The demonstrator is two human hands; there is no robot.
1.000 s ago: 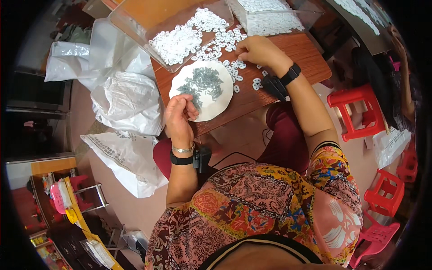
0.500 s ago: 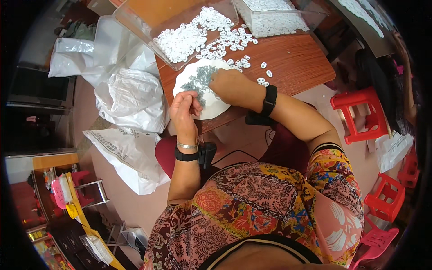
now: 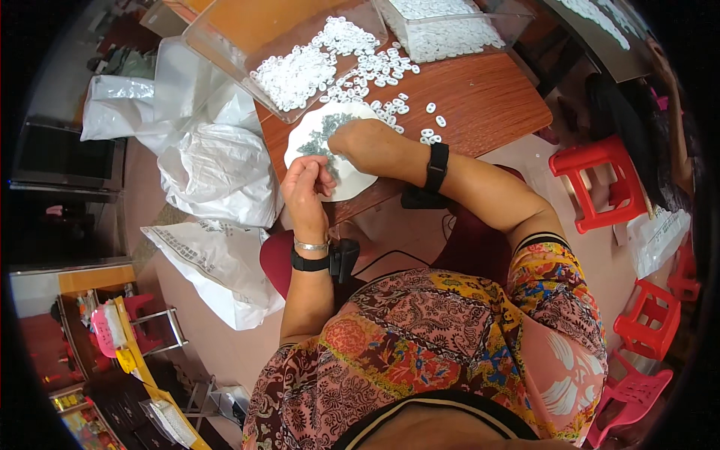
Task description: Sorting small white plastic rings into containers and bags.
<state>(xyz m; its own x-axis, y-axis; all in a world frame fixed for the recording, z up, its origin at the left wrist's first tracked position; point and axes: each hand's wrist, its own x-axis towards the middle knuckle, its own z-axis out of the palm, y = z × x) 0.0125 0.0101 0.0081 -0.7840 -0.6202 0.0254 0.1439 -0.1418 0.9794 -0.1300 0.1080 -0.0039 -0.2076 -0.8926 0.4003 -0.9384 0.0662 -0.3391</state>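
Observation:
A white scallop-edged plate (image 3: 354, 184) sits at the near left corner of the wooden table, with a scatter of small grey pieces (image 3: 315, 145) on it. At its near left edge, the thumb and fingers of my left hand (image 3: 304, 191) are pinched together. What they hold, if anything, is too small to make out. My right hand (image 3: 371, 146) is curled over the middle of the plate, back upward, close to my left fingertips. Its own fingertips are hidden beneath it. Small white oval pieces (image 3: 390, 112), each with two dark holes, lie just beyond the plate.
A clear plastic bin (image 3: 217, 56) tipped toward me spills white ovals onto the table (image 3: 487, 105). Another clear bin (image 3: 450, 37) of them stands behind. White sacks (image 3: 217, 169) slump on the left. Red stools (image 3: 600, 184) stand at right, near another person's arm (image 3: 679, 135).
My right hand has shifted slightly left over the plate, closer to my left fingers. The left hand keeps its pinch almost in place. The whole view has shifted a little.

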